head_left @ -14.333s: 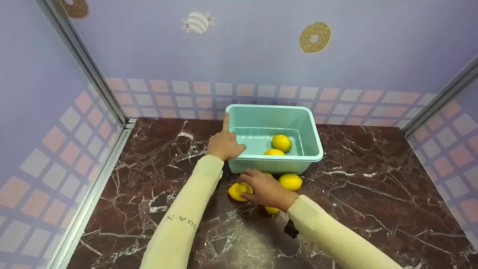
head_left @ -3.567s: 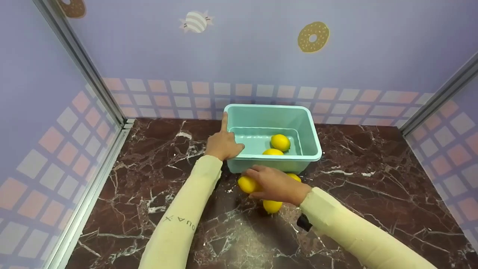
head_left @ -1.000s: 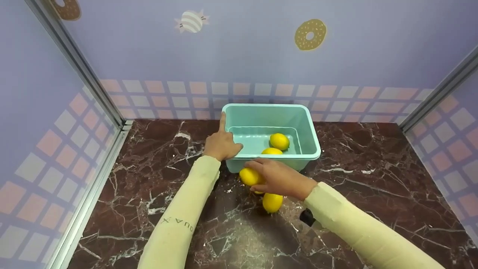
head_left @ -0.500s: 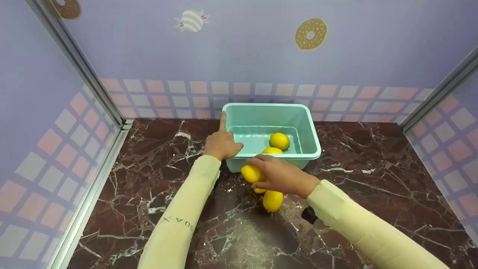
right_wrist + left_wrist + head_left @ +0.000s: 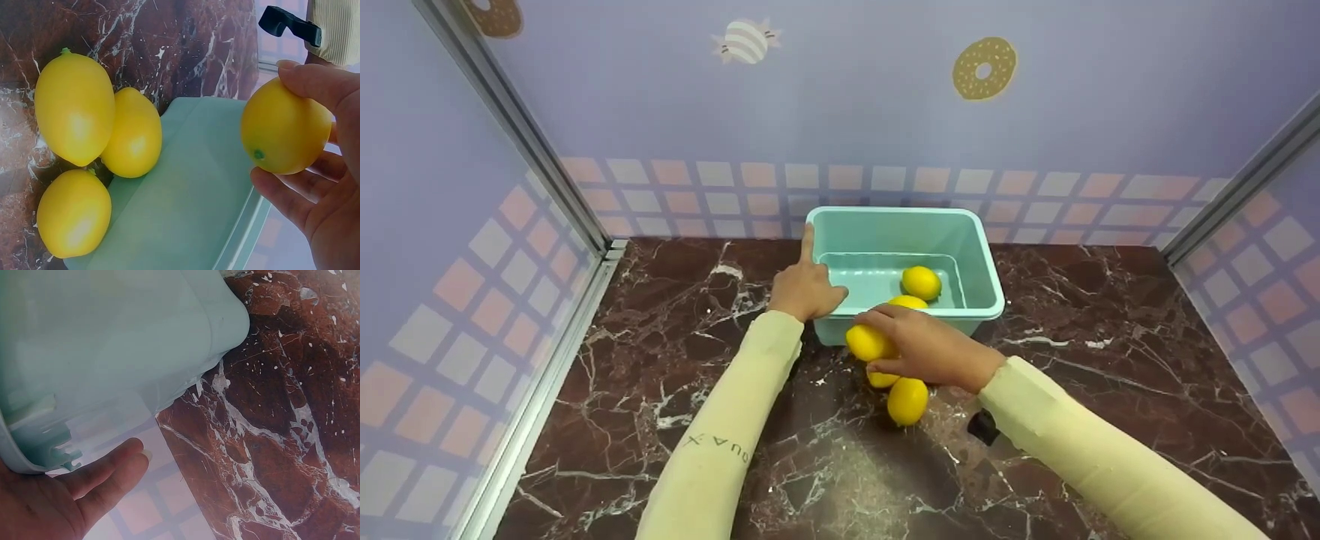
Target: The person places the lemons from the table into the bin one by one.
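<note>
Lemon [image 5: 867, 342] sits in the right hand [image 5: 930, 351], pinched between curled fingers [image 5: 320, 87] and thumb just in front of the near wall of the teal tub [image 5: 988, 281] and clear of the bench [image 5: 1080, 315]. Three more lemons [image 5: 76, 107] lie on the bench right against that wall, under the hand. Two lemons [image 5: 921, 283] rest inside the tub. The left hand [image 5: 805, 289] presses against the tub's left wall, forefinger stretched straight along the rim and thumb hooked over the near corner. A tiled, pale purple wall [image 5: 840, 112] rises behind.
</note>
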Action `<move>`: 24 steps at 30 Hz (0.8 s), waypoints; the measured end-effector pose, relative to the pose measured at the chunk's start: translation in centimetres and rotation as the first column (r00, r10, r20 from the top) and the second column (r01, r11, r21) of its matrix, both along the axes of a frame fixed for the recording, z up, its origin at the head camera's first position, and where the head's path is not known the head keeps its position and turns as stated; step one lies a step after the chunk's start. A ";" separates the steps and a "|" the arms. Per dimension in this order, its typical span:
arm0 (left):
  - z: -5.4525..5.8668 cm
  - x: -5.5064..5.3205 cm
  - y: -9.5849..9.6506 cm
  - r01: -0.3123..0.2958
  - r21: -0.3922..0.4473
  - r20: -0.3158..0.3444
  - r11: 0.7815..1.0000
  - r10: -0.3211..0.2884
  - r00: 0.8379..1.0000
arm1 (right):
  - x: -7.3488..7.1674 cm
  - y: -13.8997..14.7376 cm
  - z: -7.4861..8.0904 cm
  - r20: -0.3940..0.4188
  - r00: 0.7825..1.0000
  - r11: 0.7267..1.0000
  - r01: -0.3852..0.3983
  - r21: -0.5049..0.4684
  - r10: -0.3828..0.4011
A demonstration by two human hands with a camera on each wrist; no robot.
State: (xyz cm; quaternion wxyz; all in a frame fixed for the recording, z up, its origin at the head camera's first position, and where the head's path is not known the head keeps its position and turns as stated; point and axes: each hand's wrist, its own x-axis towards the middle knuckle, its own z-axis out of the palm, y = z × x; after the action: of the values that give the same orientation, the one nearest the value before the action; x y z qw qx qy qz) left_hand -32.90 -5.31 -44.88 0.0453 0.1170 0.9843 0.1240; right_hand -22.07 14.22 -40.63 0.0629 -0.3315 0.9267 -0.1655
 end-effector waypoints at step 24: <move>0.0 0.1 0.0 -0.001 0.016 -0.016 1.000 0.001 1.000 | -0.4 0.3 0.8 -0.031 1.000 1.000 0.004 0.004 -0.004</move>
State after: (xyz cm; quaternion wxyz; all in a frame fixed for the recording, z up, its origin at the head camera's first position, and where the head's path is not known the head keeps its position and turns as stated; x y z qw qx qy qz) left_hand -32.80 -5.33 -44.90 0.0367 0.1180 0.9837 0.1309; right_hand -22.47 14.55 -39.86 0.0489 -0.3319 0.9286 -0.1588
